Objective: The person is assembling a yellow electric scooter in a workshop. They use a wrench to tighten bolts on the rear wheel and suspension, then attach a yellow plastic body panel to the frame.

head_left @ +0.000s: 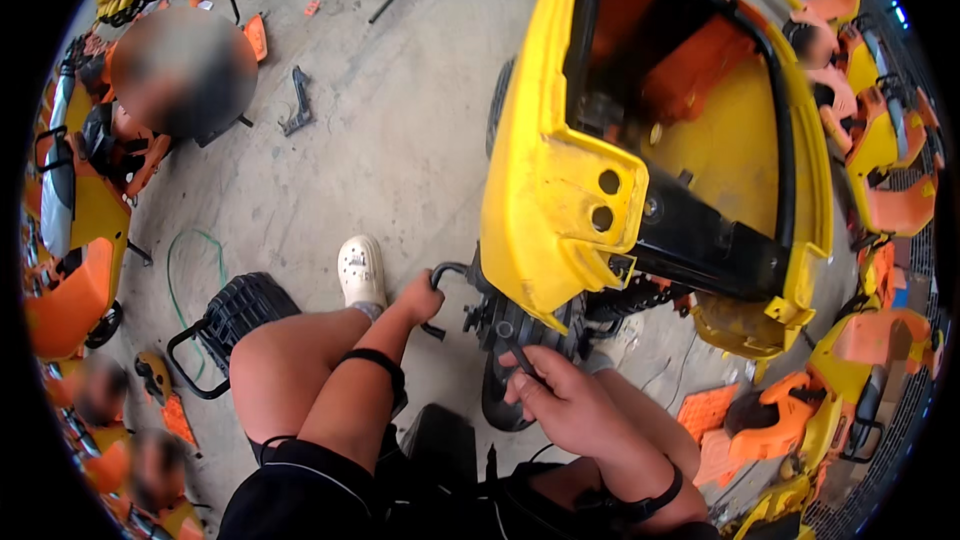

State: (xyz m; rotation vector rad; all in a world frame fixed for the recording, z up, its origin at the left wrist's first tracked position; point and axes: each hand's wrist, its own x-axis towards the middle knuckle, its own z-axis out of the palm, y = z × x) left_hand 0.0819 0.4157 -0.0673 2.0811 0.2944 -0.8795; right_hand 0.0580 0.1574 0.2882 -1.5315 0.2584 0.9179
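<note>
At the left of the yellow body shell (535,210), the left hand (422,297) is wrapped around a curved black bar (455,267). To the right of this grip and lower, the right hand (555,388) closes its fingers about a slim dark tool (521,358), which points up and away toward the black assembly beneath the shell; whether its tip touches cannot be told. Just left of the right-hand grip stands a black tyre (494,402). Left of the left-hand grip appear a pale shoe (360,270) and, farther off, a ribbed black seat-like part (250,308).
</note>
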